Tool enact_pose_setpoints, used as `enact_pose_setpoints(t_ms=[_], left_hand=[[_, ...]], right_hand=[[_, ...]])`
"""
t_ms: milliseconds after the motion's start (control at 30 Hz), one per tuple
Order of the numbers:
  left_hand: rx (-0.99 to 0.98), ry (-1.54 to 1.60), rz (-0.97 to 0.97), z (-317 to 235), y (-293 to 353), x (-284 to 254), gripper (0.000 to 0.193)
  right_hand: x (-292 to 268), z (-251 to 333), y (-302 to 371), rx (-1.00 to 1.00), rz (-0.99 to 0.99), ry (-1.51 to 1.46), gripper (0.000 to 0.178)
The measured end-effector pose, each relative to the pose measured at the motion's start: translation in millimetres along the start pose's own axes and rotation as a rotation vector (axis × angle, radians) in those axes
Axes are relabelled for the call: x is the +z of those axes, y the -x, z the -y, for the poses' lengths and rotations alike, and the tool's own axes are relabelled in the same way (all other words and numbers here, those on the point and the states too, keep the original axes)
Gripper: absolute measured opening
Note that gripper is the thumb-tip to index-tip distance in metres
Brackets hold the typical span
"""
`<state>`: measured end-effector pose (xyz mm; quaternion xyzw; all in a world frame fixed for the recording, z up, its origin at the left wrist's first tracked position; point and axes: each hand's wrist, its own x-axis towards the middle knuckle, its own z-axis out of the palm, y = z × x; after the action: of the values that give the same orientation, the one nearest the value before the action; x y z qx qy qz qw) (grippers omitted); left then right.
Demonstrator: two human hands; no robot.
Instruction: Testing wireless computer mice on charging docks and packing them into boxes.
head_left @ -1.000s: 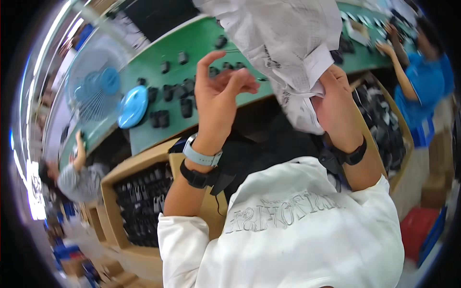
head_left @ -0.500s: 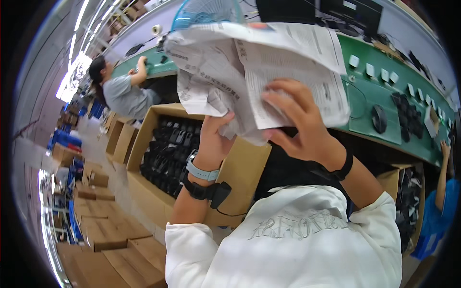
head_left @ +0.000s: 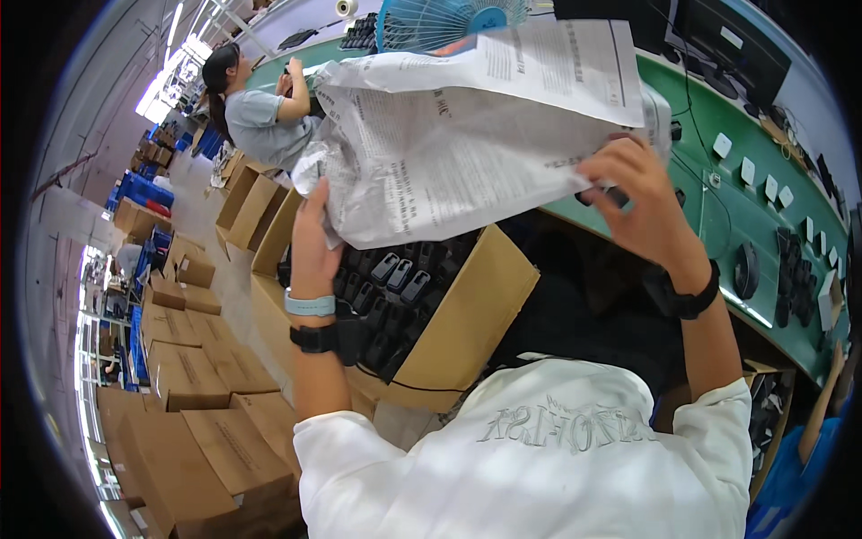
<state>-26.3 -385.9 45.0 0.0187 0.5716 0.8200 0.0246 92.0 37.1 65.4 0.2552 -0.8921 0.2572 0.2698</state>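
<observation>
A large crumpled sheet of printed paper (head_left: 449,153) is stretched between my hands, above the bench edge and a carton. At its lower left corner my left hand (head_left: 316,238) is closed on the crumpled edge, thumb upward. My right hand (head_left: 642,198) pinches the lower right edge, its fingers curled. The sheet looks folded over, with a flap along the top. Beneath it stands an open cardboard box (head_left: 476,314) full of black devices (head_left: 400,274), some with grey faces. The paper hides part of the box and the bench.
A blue fan (head_left: 449,22) stands behind the paper. On the green bench (head_left: 709,207) are monitors (head_left: 732,45), small white devices (head_left: 747,171) and black parts (head_left: 795,278). One co-worker (head_left: 265,112) sits at the far left, another's arm (head_left: 819,404) shows at right. Stacked cartons (head_left: 211,431) fill the lower left.
My hands have moved apart, the left one leftward and the right one rightward, spreading the bunched paper wider. The view has shifted, showing more of the devices in the box.
</observation>
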Motion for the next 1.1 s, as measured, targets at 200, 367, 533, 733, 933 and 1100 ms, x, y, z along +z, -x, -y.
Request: enact_pose_setpoints(t_ms=[200,367,533,733,933,1100], left_hand=[[-0.009,-0.106,-0.055,-14.3,3.6,-54.0,0.051],[0.032,-0.204,-0.046,-5.4,12.4,-101.6,0.047],[-0.067,-0.346,0.138,-4.8,40.1,-131.9,0.045],[-0.176,-0.178,0.131,-12.8,21.9,-89.4,0.039],[-0.027,-0.213,0.163,-11.8,24.0,-76.4,0.023],[-0.103,-0.449,0.04,-11.6,12.6,-97.8,0.013]], right_hand=[[41.6,-33.9,-32.1,0.089,-0.333,0.181,0.08],[74.7,-61.3,-75.4,0.454,-0.547,-0.219,0.09],[94.7,-97.3,-52.0,0.493,-0.181,-0.867,0.055],[100.3,-194.6,-29.3,0.058,-0.145,-0.045,0.049],[42.8,-139.6,-31.5,-0.059,-0.494,-0.059,0.055],[6.7,-25.6,-26.9,-0.673,-0.266,0.257,0.03]])
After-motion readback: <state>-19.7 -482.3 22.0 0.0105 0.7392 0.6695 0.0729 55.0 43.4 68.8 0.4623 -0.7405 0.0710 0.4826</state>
